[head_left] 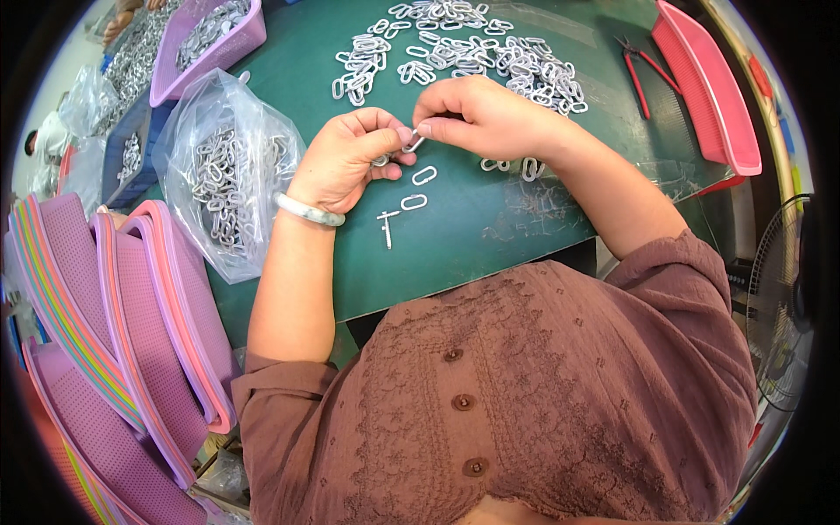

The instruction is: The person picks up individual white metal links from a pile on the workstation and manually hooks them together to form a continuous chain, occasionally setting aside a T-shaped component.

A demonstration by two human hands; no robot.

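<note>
Oval metal link [416,143] mid-work

Left hand [352,156] and right hand [479,112] pinch it by the fingertips above a green tabletop [367,276] — this piece looks unfinished; many loose links [535,72] beyond the hands seem left to do, while a clear plastic bag [210,98] holds more — whether finished I cannot tell

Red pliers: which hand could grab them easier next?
Probably the right hand: it is nearer the red pliers, which lie on that side. The left hand is farther across. Both hands seem to hold metal links, so the right might need to let go first.
</note>
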